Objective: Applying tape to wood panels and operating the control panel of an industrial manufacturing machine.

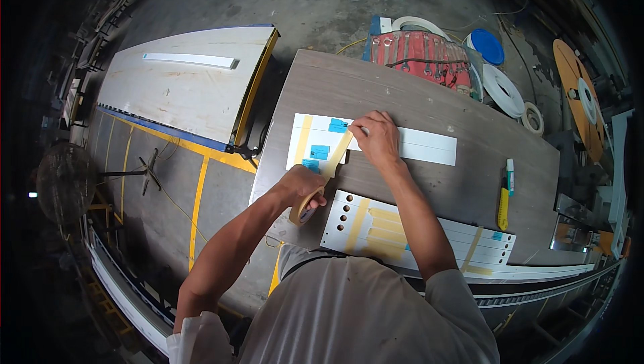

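Note:
My left hand (300,184) is closed on a roll of yellowish masking tape (299,214) at the table's near left. A strip of tape (338,153) runs from the roll up to my right hand (378,137), whose fingers pinch or press its far end against white flat strips (427,148). These strips lie side by side, with another band of tape (303,139) across their left part. Blue stickers (320,152) sit on them. Closer to me lies a white panel (446,231) with dark round holes and several tape pieces; my right forearm passes over it.
A yellow utility knife (503,208) and a green-and-white tube (510,175) lie on the brown table (335,82) at right. Beyond its far edge are a red wrench roll (422,55), white coils (502,90) and a blue lid (487,45). A second table (194,89) stands left.

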`<move>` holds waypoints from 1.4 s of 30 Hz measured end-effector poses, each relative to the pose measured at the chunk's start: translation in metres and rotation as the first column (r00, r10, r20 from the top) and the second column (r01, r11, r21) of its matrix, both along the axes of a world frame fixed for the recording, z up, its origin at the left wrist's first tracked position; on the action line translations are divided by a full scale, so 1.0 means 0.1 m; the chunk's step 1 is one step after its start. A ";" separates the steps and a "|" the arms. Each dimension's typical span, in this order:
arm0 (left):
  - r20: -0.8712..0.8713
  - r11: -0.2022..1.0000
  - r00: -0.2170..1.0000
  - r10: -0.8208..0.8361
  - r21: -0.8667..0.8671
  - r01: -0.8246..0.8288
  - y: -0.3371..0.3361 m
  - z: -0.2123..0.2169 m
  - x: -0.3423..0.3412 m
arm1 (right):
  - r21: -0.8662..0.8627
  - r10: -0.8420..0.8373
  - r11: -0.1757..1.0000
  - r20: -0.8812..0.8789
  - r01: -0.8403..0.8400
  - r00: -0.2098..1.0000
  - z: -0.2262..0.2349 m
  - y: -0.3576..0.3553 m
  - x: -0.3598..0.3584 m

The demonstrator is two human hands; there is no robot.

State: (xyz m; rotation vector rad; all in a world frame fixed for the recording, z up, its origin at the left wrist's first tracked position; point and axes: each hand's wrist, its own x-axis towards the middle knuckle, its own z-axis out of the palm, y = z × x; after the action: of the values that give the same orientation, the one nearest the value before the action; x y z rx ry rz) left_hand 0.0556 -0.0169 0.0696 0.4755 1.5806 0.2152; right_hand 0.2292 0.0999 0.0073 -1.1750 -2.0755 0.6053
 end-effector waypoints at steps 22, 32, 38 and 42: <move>-0.089 0.999 0.996 -0.022 0.042 0.026 0.05 0.02 0.10 | -0.106 0.085 0.993 0.342 -0.052 0.936 0.13 -0.32 0.01; -0.092 0.999 0.996 -0.003 0.039 0.007 0.04 -0.06 0.09 | -0.374 0.013 0.927 0.112 0.029 0.994 0.05 0.16 0.04; -0.091 0.999 0.996 0.005 0.047 0.000 0.04 -0.04 0.10 | -0.374 -0.010 0.926 0.111 0.052 0.994 -0.02 0.17 -0.01; -0.106 0.999 0.994 0.017 0.030 -0.014 0.05 -0.06 0.10 | 0.229 -0.034 0.973 0.143 0.001 0.989 -0.11 -0.14 -0.01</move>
State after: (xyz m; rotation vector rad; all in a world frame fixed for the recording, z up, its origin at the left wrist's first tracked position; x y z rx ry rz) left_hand 0.0655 -0.0120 0.0637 0.5045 1.6871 0.2283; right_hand 0.2277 0.0862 -0.0040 -1.1309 -2.1873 0.2681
